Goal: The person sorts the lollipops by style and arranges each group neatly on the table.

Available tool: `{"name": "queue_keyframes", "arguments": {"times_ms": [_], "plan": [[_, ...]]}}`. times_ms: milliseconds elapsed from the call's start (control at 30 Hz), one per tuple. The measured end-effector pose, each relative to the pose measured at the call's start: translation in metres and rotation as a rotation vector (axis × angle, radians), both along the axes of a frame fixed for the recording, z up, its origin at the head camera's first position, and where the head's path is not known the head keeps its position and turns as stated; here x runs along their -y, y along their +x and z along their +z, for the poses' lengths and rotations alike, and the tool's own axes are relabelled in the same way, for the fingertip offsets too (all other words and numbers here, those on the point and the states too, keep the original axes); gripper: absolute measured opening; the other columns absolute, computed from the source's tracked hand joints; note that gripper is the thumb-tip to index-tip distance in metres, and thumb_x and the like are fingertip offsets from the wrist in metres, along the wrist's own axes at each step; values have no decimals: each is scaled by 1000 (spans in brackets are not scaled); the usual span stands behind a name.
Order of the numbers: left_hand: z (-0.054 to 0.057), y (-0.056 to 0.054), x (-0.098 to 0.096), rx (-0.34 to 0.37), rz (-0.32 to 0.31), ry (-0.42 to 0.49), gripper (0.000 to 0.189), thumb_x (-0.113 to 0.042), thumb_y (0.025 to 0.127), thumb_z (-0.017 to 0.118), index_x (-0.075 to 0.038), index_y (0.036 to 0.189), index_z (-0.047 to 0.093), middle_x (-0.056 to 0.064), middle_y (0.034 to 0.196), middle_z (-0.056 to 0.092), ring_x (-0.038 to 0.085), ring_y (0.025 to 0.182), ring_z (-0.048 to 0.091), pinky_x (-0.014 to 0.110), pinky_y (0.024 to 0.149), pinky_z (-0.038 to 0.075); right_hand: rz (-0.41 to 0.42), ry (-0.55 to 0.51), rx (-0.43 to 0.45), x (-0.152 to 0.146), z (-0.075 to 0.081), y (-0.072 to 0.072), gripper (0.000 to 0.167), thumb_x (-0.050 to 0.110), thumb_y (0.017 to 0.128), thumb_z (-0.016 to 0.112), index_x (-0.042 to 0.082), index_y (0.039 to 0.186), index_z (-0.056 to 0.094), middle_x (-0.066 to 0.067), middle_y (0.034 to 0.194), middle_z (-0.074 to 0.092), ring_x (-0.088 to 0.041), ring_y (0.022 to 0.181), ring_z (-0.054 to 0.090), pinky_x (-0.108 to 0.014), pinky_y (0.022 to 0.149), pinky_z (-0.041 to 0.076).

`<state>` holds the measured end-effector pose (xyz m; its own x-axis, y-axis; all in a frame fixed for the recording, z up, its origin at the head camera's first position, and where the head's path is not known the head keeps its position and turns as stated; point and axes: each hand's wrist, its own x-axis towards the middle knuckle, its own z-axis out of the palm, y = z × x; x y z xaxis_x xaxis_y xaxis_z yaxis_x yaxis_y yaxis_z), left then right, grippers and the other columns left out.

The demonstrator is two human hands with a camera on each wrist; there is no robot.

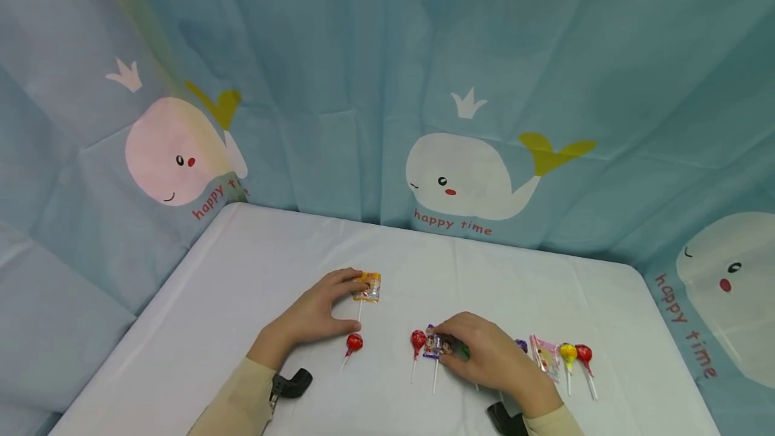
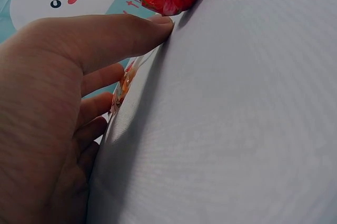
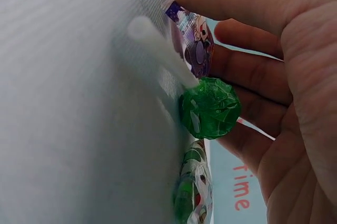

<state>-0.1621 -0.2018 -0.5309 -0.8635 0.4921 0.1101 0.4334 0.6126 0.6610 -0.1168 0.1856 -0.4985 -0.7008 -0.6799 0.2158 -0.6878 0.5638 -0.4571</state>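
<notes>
My left hand (image 1: 315, 308) reaches over a lollipop in a flat orange wrapper (image 1: 374, 286), its fingertips on the wrapper and its thumb apart, near the white stick. Just below that thumb lies a red lollipop (image 1: 354, 342), which looms large in the left wrist view. My right hand (image 1: 484, 348) pinches a lollipop in a flat purple wrapper (image 1: 431, 344) between thumb and fingers. Directly left of it is another red lollipop (image 1: 418, 339). Under the right palm sits a green lollipop (image 3: 210, 108), mostly covered by the hand in the head view.
Right of my right hand lie a blue-purple lollipop (image 1: 521, 345), a pink flat-wrapped one (image 1: 547, 357), a yellow one (image 1: 568, 352) and a red one (image 1: 584, 354). A white cloth covers the table (image 1: 290, 241). Behind it hangs a blue whale-print curtain (image 1: 327, 153).
</notes>
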Motion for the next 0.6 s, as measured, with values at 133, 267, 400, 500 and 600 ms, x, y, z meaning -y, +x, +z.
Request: {"name": "queue_keyframes", "arguments": {"times_ms": [133, 267, 400, 500, 600], "plan": [[2, 0, 0, 15, 3, 8, 68, -34, 87, 93, -28, 149, 68, -4, 167, 46, 30, 159, 36, 60, 123, 41, -7, -10, 15, 0, 0, 0, 38, 23, 91, 91, 16, 126, 77, 11, 119, 74, -6, 108, 68, -38, 97, 63], [3, -1, 0, 9, 0, 2, 67, -35, 88, 93, -28, 150, 68, -3, 167, 46, 31, 159, 37, 61, 122, 41, -3, -34, 19, -1, 0, -1, 38, 22, 91, 91, 16, 126, 77, 12, 120, 74, -5, 108, 68, -38, 96, 63], [5, -1, -1, 18, 5, 3, 67, -34, 87, 93, -28, 149, 68, -3, 168, 46, 30, 159, 36, 60, 123, 41, -6, -60, 20, -3, 0, -2, 39, 21, 91, 91, 17, 127, 77, 13, 121, 73, -5, 107, 68, -36, 95, 63], [6, 0, -1, 32, 7, 2, 68, -33, 87, 94, -28, 149, 68, -3, 168, 45, 30, 160, 35, 60, 123, 41, -20, -69, 31, -4, 0, -2, 40, 21, 91, 92, 17, 128, 77, 13, 121, 73, -5, 107, 68, -36, 95, 63], [5, 0, -1, 28, 8, -1, 67, -34, 87, 93, -28, 149, 68, -3, 168, 45, 30, 160, 36, 61, 122, 41, -28, -73, 39, -4, 1, -2, 40, 21, 90, 92, 17, 128, 77, 13, 121, 74, -6, 107, 68, -36, 95, 63]]}}
